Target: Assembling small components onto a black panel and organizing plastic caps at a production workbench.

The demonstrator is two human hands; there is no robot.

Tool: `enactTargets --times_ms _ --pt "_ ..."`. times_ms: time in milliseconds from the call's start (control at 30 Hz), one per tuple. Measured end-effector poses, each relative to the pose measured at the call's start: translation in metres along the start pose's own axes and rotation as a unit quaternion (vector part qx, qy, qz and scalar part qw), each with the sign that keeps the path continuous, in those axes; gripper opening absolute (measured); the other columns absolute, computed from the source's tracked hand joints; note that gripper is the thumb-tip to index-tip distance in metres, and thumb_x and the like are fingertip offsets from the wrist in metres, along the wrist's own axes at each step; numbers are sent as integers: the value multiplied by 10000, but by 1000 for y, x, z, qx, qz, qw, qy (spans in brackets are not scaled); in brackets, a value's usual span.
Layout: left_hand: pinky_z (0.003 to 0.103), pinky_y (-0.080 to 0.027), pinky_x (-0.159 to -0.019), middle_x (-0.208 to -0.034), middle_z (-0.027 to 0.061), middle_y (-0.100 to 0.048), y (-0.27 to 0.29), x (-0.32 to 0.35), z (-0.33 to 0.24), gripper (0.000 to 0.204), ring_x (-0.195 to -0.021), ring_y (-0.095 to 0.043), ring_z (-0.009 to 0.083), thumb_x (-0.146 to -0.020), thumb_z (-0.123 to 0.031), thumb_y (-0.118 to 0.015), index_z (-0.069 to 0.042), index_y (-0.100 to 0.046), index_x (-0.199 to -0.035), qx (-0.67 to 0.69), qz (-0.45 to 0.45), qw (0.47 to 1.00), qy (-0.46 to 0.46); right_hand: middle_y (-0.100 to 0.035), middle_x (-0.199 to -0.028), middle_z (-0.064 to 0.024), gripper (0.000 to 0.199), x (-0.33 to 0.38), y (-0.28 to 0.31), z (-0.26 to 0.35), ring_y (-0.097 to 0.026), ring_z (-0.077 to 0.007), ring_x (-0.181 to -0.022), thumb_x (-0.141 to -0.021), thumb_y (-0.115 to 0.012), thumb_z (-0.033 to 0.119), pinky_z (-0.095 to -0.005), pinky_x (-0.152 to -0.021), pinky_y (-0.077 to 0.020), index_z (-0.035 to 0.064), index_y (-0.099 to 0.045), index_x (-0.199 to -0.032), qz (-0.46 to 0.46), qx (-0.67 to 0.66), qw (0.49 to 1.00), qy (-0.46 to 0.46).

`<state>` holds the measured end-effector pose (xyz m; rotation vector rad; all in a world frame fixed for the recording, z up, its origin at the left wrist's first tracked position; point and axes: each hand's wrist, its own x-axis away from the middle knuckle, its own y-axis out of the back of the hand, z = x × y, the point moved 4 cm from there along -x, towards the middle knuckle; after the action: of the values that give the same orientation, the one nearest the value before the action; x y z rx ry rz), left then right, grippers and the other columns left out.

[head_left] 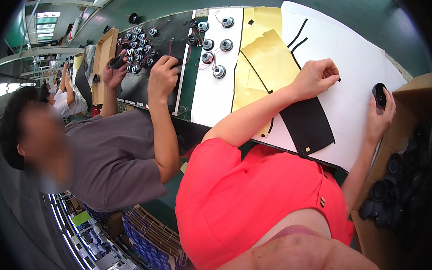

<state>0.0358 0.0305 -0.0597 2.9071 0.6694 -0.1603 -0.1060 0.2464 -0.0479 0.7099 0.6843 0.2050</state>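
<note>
Small black piece in the left hand, round black plastic shell in the right hand.
The left grip is nearly closed, pinching the piece at the fingertips, apparently for fine control. The right grip curves partway around the shell near the white surface's right edge, seemingly leaving its face clear. A curved black sheet lies by the left forearm, probably for easy reach.

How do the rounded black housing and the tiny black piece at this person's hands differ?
The rounded black housing is far larger than the tiny black piece. The right hand holds the housing, while the piece is at the fingertips of the left hand. Both are black.
</note>
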Motion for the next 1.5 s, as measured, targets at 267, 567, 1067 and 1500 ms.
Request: enactTargets --times_ms 267,567,1067,1500 --pt "245 -538 -582 -784 56 -691 -1 1 0 123 -651 -641 93 -935 -99 -680 21 -666 -957 -5 4 1000 7 -605 -1343 -121 409 -1 2 0 -547 -314 -1265 -893 -764 141 -414 -1062 -491 131 -648 -1285 6 26 1000 0" --pt "246 -547 -594 -780 51 -688 -2 0 1 134 -661 -643 93 -944 -104 -675 30 -665 -951 0 3 1000 11 -605 -1339 -121 404 -1 2 -1 -547 -314 -1263 -895 -757 140 -412 -1071 -482 122 -646 -1282 4 11 1000 -2" --pt "278 -544 -639 -786 85 -711 -2 0 -3 116 -671 -674 140 -910 -87 -680 27 -663 -923 14 -5 999 38 -594 -1350 -106 403 -1 4 4 -531 -298 -1281 -897 -755 138 -397 -1082 -459 125 -651 -1286 6 11 1000 -6" --pt "228 -544 -598 -820 28 -681 -1 1 -2 92 -722 -647 74 -945 -87 -667 1 -661 -969 12 16 998 60 -591 -1353 -107 416 -1 3 6 -541 -296 -1272 -880 -752 101 -390 -1081 -455 113 -649 -1283 3 11 1000 0"
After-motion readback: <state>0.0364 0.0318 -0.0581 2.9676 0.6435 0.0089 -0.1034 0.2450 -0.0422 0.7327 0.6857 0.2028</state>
